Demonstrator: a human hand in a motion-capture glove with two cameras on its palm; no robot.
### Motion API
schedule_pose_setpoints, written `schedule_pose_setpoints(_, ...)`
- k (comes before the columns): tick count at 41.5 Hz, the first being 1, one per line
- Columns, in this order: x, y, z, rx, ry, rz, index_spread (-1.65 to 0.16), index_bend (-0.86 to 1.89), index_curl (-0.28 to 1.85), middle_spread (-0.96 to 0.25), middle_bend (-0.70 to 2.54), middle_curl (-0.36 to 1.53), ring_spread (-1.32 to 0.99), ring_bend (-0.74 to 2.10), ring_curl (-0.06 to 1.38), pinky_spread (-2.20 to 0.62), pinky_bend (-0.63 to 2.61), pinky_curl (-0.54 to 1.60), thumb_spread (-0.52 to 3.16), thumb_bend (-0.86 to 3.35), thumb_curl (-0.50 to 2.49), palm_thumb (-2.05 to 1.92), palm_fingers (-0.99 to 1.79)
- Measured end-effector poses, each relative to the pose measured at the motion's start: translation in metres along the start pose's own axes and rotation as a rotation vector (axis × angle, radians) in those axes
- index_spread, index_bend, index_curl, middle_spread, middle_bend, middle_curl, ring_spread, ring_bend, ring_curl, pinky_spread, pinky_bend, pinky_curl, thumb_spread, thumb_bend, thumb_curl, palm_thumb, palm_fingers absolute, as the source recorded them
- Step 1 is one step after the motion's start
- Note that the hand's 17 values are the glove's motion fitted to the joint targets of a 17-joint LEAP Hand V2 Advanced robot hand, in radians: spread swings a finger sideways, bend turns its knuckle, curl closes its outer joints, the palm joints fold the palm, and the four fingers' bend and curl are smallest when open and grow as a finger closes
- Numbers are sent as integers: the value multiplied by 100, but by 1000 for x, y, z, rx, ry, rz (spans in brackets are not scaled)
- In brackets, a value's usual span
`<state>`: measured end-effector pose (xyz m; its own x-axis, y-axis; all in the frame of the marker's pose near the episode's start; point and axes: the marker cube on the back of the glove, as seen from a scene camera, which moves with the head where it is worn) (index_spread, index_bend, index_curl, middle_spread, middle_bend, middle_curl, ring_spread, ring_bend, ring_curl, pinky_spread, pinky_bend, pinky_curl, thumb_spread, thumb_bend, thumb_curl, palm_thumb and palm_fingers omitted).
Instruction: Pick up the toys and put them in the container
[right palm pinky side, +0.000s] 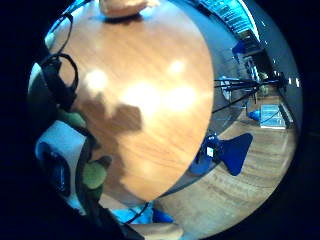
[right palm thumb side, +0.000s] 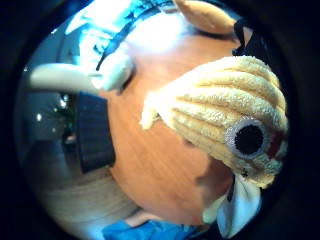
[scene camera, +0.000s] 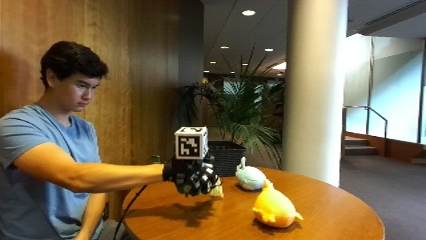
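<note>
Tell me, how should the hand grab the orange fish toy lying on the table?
Probably from above, around the fat middle of the orange fish toy. It lies low on the round table, its rounded back up and free, with only small thin fins sticking out, so the body is the easiest part to wrap fingers round. The gloved right hand already holds a yellow plush toy, so that goes first.
</note>
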<state>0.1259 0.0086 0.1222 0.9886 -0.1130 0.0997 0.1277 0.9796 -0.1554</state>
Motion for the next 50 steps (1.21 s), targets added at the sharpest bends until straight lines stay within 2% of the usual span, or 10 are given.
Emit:
schedule_pose_setpoints(3,-10,-7,-32,57,12,44,-34,19,25,-33,53,36,-40,115,48,-38,116,42,126,41,62,81,100)
schedule_pose_setpoints(7,-17,-9,-84,109,-31,-78,-34,20,26,-36,54,38,-42,114,48,-39,115,42,123,40,66,81,100)
schedule_pose_setpoints(13,-77,-33,-137,224,31,184,-35,19,29,-39,55,42,-43,114,50,-40,114,43,117,39,73,81,101)
schedule_pose_setpoints(18,-135,-42,-169,241,-80,75,-35,19,30,-42,56,45,-44,115,50,-41,113,43,112,39,78,80,101)
schedule_pose_setpoints(26,-198,-67,-178,228,66,141,-35,18,33,-44,55,49,-45,114,52,-41,113,44,106,38,85,79,100)
schedule_pose_setpoints(30,-250,-71,-181,228,-22,9,-36,19,34,-46,55,52,-45,114,52,-41,113,44,104,37,89,79,99)
schedule_pose_setpoints(34,-286,-70,-172,207,-1,-139,-35,18,36,-46,54,54,-45,115,53,-41,113,45,101,37,92,78,99)
schedule_pose_setpoints(43,-383,-77,-145,196,-88,-156,-36,17,39,-48,52,60,-46,114,54,-41,114,45,97,37,99,77,97)
schedule_pose_setpoints(46,-394,-77,-136,183,-137,-179,-35,14,38,-49,52,62,-46,115,55,-42,115,46,96,37,102,76,94)
schedule_pose_setpoints(50,-369,-80,-125,192,-159,-102,-35,10,37,-49,52,65,-46,116,55,-42,118,46,96,36,104,75,88)
